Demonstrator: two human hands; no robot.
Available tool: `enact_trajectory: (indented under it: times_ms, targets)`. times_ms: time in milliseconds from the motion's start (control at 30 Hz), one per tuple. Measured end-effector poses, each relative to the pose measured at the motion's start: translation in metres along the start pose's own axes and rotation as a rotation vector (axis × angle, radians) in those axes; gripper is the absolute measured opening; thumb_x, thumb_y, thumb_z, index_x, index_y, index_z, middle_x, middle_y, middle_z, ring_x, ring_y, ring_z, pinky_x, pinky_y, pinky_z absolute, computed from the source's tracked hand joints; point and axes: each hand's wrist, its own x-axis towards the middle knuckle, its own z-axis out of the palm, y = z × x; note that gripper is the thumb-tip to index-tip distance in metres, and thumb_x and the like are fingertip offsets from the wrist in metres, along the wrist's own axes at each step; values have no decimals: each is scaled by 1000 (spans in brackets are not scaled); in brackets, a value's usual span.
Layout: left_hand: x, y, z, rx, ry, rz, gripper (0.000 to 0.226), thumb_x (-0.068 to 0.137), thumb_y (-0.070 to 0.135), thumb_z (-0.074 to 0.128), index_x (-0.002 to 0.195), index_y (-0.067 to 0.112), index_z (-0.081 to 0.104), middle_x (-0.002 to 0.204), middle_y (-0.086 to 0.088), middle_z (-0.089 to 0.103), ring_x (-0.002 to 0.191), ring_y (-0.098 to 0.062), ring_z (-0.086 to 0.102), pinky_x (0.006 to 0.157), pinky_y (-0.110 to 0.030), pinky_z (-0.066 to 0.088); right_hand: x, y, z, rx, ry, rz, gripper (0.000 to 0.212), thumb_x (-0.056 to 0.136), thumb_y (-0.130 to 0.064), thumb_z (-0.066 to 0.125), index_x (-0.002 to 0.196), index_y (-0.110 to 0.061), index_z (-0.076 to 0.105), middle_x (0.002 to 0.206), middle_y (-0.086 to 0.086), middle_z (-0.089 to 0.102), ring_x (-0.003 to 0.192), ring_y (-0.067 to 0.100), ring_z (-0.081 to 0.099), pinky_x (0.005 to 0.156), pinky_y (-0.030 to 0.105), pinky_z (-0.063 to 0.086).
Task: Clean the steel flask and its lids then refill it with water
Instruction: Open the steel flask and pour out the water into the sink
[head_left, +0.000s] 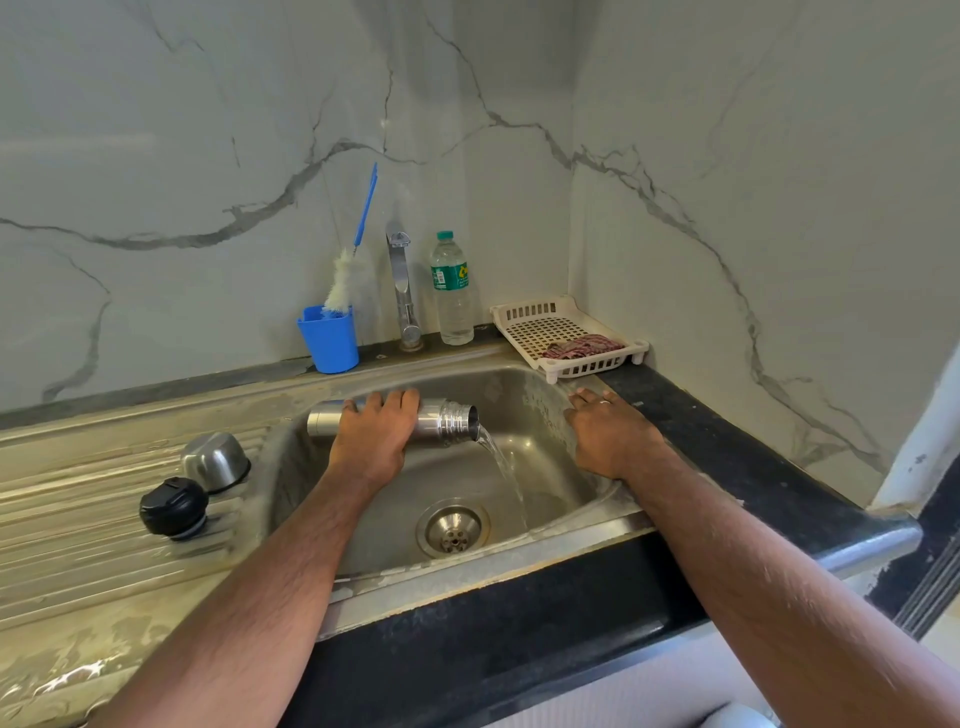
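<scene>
Pouring is under way: the left hand (375, 434) is wrapped over the body of the steel flask (400, 420), holding it nearly level above the sink (550, 415) with its threaded mouth to the right, and a stream of water (506, 473) falls from the mouth toward the drain (453, 527). The right hand (605, 434) rests flat on the sink's right rim, fingers straight and holding nothing.

Both lids wait on the ribbed drainboard (78, 525) to the left — the steel cup lid (215, 461) upside down, the black stopper (174, 508) just in front of it. A bottle brush (345, 280) stands in a blue cup (330, 340) by the tap (402, 291), with a plastic water bottle (453, 291) beside it and a white basket (524, 312) holding a cloth (584, 347) in the corner.

The main risk looks like grip — a one-handed hold on a smooth, likely wet steel body could slip, dropping the flask into the basin. Tilting further in a hurry could splash water over the rim onto the black counter (727, 447). The stopper sits on a sloped, ridged surface and might roll if knocked.
</scene>
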Motion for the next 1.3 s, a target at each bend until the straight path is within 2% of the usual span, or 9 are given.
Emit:
enact_trajectory:
  times_ms: [333,1300]
  targets:
    - [1,-2,2,8,36,4,69,81,22,80,139,15,44,137,-10,58,128,-31,55,107,-58,45,-3,-1,-4,6,-4,-6,58,90,-27,53,146,-14,48,160,10,35,150,26,27,124,47,22]
    - [2,-3,4,10,34,0,74,79,20,81,141,15,42,138,-11,57,130,-32,54,111,-61,41,-2,-2,-4,10,-14,5,60,91,-29,54,149,-14,45,163,10,31,152,25,23,125,46,19]
